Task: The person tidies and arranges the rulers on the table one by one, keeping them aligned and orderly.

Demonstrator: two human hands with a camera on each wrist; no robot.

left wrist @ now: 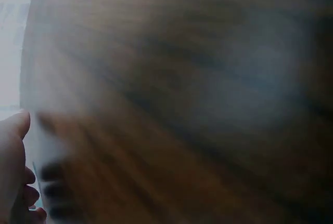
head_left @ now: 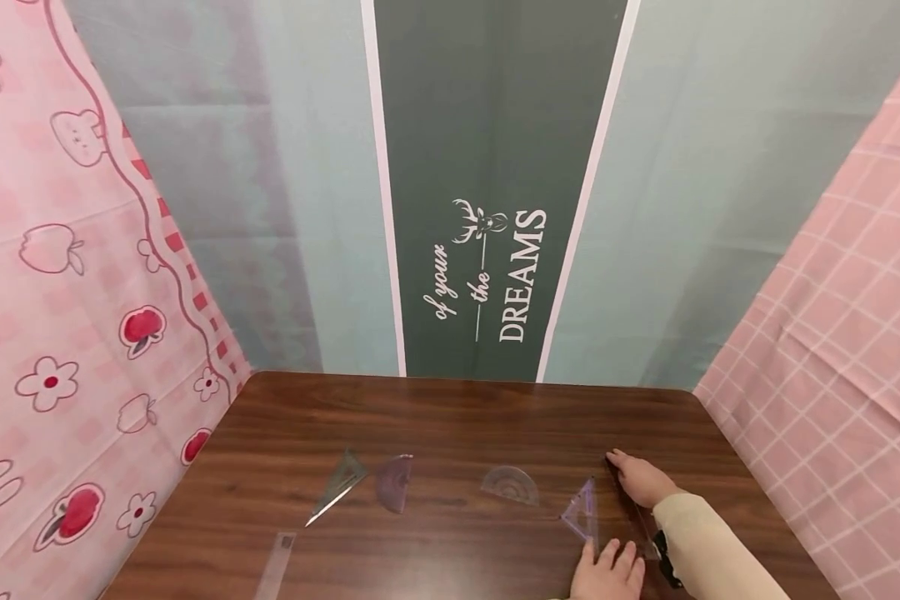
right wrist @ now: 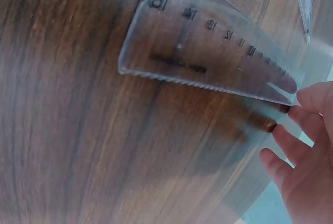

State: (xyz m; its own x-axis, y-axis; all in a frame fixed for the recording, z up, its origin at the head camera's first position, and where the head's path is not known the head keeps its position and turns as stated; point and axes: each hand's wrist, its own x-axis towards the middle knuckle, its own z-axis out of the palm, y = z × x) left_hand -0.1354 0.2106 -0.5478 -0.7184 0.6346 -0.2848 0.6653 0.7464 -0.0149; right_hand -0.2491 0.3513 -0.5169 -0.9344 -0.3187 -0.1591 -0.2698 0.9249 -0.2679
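Observation:
A clear straight ruler (right wrist: 208,47) with black numbers lies over the wood table at the right. My right hand (head_left: 642,481) pinches its far end between thumb and index finger, the other fingers spread beyond its edge. Nearer to me, my left hand (head_left: 607,573) is low over the table with its fingers extended, close to the ruler's near end. Its fingertips reach the lower corner of a purple-edged triangular set square (head_left: 589,493). In the left wrist view only part of the left hand (left wrist: 13,167) shows at the left edge, beside blurred wood.
On the brown table (head_left: 465,425) lie a clear protractor (head_left: 510,483), a purple protractor (head_left: 394,483), a greenish set square (head_left: 348,477) and another clear ruler (head_left: 275,567) at the left front. Patterned pink cloths hang at both sides, a grey-green one behind.

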